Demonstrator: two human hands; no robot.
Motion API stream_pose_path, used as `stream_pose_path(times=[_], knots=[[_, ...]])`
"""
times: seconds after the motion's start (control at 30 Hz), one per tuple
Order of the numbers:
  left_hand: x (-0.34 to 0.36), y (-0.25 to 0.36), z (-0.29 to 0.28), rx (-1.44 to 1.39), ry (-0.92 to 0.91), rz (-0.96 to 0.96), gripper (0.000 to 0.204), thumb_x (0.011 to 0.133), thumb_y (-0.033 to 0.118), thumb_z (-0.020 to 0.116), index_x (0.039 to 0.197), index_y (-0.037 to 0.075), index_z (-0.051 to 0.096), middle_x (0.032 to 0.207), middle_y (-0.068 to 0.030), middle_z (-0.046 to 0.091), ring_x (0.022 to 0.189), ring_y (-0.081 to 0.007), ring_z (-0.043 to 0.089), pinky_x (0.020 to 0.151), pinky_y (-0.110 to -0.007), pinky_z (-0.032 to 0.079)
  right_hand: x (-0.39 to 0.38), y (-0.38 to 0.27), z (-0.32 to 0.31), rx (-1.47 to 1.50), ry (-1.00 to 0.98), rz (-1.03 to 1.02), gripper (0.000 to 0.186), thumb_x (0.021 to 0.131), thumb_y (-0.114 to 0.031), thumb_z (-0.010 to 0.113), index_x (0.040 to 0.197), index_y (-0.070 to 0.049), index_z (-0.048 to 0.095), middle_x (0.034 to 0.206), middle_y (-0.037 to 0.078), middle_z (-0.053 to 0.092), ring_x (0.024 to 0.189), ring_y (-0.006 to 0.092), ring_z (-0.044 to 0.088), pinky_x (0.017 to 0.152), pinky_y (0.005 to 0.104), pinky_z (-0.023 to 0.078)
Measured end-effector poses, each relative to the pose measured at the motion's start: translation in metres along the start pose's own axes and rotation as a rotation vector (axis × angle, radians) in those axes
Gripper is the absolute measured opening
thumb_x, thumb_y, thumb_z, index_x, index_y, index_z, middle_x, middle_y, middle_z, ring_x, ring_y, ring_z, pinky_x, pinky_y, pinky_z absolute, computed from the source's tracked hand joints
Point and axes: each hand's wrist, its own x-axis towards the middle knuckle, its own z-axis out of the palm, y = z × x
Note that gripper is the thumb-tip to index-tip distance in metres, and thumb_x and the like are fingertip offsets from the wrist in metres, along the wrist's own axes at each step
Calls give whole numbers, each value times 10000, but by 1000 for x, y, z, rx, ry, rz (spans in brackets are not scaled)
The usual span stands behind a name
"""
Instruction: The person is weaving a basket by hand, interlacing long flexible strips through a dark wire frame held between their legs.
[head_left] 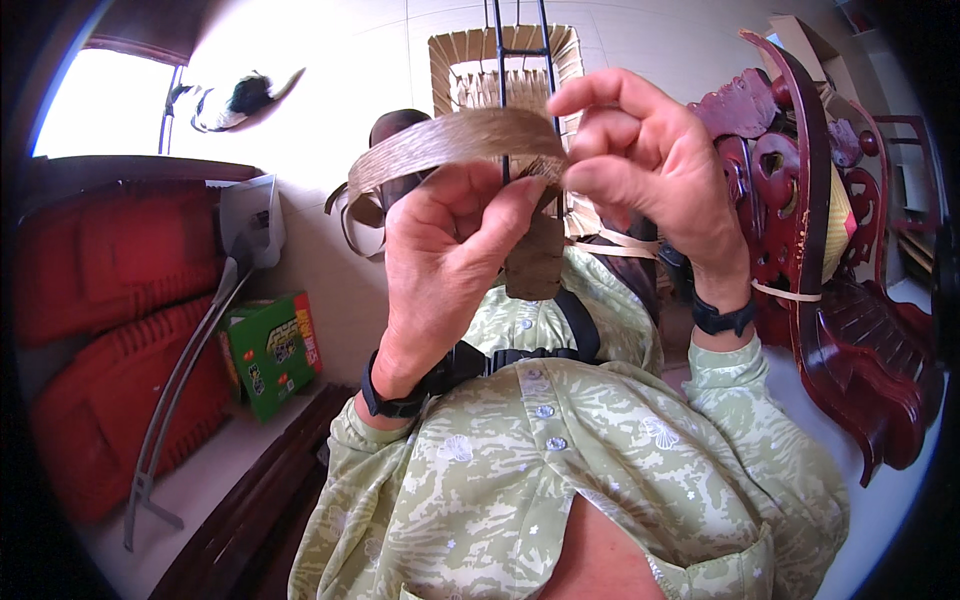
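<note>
My left hand [445,265] is raised in front of my chest, pinching a flat brown fibre strip [450,137] between thumb and fingers. From the pinch the strip arches over my fingers and curls back on the left. A wide brown end [533,262] hangs below it. Close by is a dark metal frame [525,52] with two parallel rods and a crossbar. My right hand [650,160] is just right of the strip, index finger and thumb apart, other fingers curled. Its thumb tip is close to the strip's edge; whether it touches I cannot tell.
Beyond the frame stands a tan strip-wrapped rectangular piece [450,75]. Carved dark-red wooden furniture [810,250] is at right, with a pale band [785,292] around it. Left are red slatted pieces [120,260], a green box [270,355], a grey metal stand [190,370] and a black-and-white animal [235,102].
</note>
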Motion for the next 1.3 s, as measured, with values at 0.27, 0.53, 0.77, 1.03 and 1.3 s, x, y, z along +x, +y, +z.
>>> stream_pose_path(times=[0.27,0.53,0.77,1.03,1.3], knots=[[7,0,6,61,-44,-107,133,886,41,600,1001,-25,600,807,18,630,730,-16,563,658,-170,462,17,66,-3,462,-173,37,401,868,-286,669,1135,0,582,906,-6,619,745,45,565,677,190,475],[-1,1,10,-95,-141,-118,216,925,42,552,1121,-46,573,945,-55,647,798,-94,631,738,-231,536,20,105,-22,681,-285,-51,505,811,-255,702,1209,14,547,1066,68,622,978,186,604,927,323,465],[1,0,8,-119,-147,-144,180,936,87,547,1056,-40,589,793,-29,640,716,-93,640,622,-208,513,-2,81,-65,1097,-285,-259,476,883,-505,552,955,-37,604,531,-24,517,685,156,558,898,469,433],[-7,7,2,-98,-219,-120,154,953,69,519,1022,-58,572,850,-67,642,767,-123,619,706,-255,516,-103,-1,-178,941,99,-476,405,897,-467,561,742,-130,398,442,-57,297,387,84,273,425,224,211],[-12,1,0,-61,-219,-66,140,949,65,526,1016,-51,569,802,-68,644,722,-101,607,654,-235,512,-166,19,-235,-335,980,388,247,898,-328,587,899,-84,626,714,63,625,628,162,628,598,282,501]])
